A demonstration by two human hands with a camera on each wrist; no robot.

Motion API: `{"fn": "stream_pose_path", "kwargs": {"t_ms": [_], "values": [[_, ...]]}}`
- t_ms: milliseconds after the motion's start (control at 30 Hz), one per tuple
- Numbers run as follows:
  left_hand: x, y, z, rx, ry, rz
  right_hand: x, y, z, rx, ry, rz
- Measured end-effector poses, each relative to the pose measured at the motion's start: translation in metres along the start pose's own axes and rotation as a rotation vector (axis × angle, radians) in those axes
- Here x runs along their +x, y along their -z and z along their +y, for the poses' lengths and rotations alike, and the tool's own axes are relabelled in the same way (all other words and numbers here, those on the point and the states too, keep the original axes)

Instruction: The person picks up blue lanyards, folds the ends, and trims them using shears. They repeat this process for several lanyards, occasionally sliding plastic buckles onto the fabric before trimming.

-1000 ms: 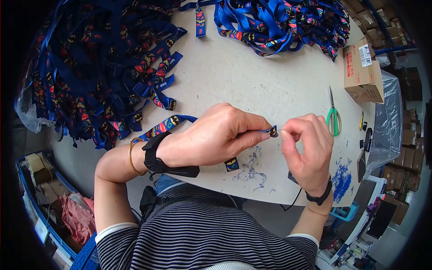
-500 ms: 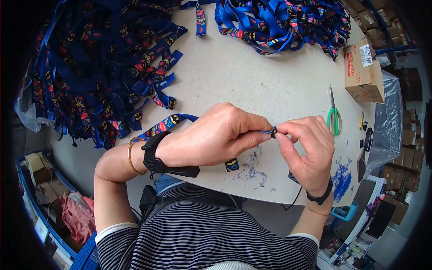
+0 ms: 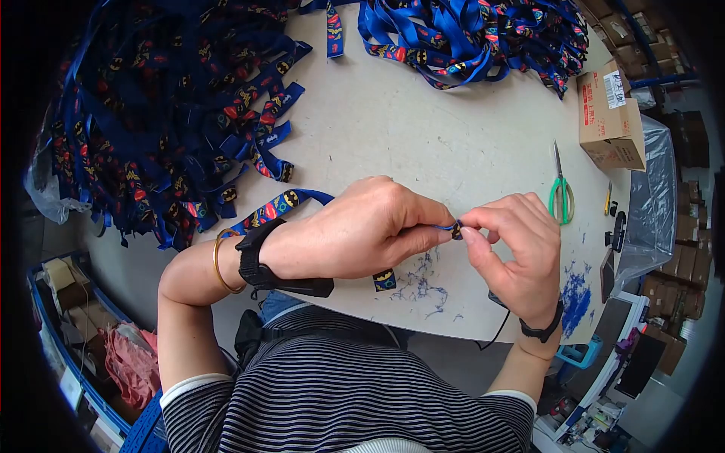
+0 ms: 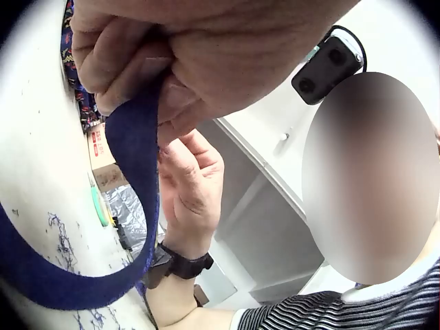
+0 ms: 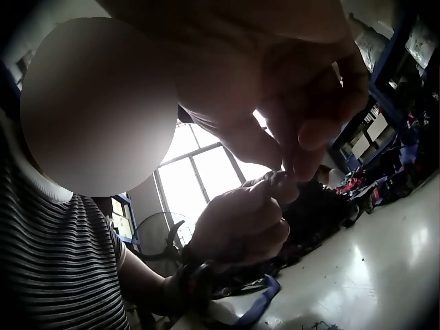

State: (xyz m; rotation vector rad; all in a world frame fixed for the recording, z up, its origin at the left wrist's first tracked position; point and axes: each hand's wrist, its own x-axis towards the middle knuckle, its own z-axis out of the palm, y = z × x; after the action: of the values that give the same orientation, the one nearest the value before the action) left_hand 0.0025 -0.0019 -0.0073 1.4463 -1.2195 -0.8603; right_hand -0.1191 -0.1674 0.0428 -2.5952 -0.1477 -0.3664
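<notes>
My left hand (image 3: 370, 230) pinches a blue printed webbing strap (image 3: 279, 208) close to its end, between thumb and index finger. The strap's short tip (image 3: 456, 229) sticks out past those fingers. At that tip, the thumb and index finger of my right hand (image 3: 521, 249) pinch together. In the left wrist view, the strap's plain blue back (image 4: 130, 137) hangs from the left hand (image 4: 206, 55) and curves down over the table. A printed piece (image 3: 384, 280) of strap shows below the left hand. The right wrist view is dark, with both hands' fingertips meeting.
A big heap of printed straps (image 3: 166, 113) covers the table's left side, and another pile (image 3: 468, 45) lies at the back. Green-handled scissors (image 3: 559, 198), a cardboard box (image 3: 612, 121) and a yellow cutter (image 3: 607, 200) are on the right. Blue thread scraps (image 3: 575, 302) litter the near side.
My right hand has moved left from a small gap to the strap's tip, and its fingertips have closed there. The left hand has stayed nearly in place.
</notes>
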Motion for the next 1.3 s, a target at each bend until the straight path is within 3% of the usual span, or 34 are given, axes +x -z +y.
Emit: {"fn": "stream_pose_path", "kwargs": {"t_ms": [367,567,667,867,967,1167,1300], "values": [[0.000,0.000,-0.001,0.022,-0.007,-0.006,-0.001,0.008,0.008,-0.194,-0.045,-0.024],[0.001,0.001,0.000,0.004,0.015,-0.020,0.001,0.010,0.000,0.001,-0.014,-0.084],[0.000,0.000,-0.001,0.006,0.001,-0.010,-0.002,0.003,0.001,-0.074,0.029,-0.044],[0.001,0.001,0.000,-0.005,0.017,-0.013,-0.002,0.013,0.005,-0.148,-0.069,-0.081],[0.001,0.002,0.000,0.005,0.006,-0.018,0.001,0.006,-0.001,0.075,-0.114,-0.105],[0.002,0.005,0.010,-0.249,0.169,0.024,-0.003,0.001,0.009,0.303,-0.126,-0.071],[0.003,0.013,0.011,-0.112,0.125,0.078,-0.004,0.001,0.010,0.463,-0.206,-0.097]]}}
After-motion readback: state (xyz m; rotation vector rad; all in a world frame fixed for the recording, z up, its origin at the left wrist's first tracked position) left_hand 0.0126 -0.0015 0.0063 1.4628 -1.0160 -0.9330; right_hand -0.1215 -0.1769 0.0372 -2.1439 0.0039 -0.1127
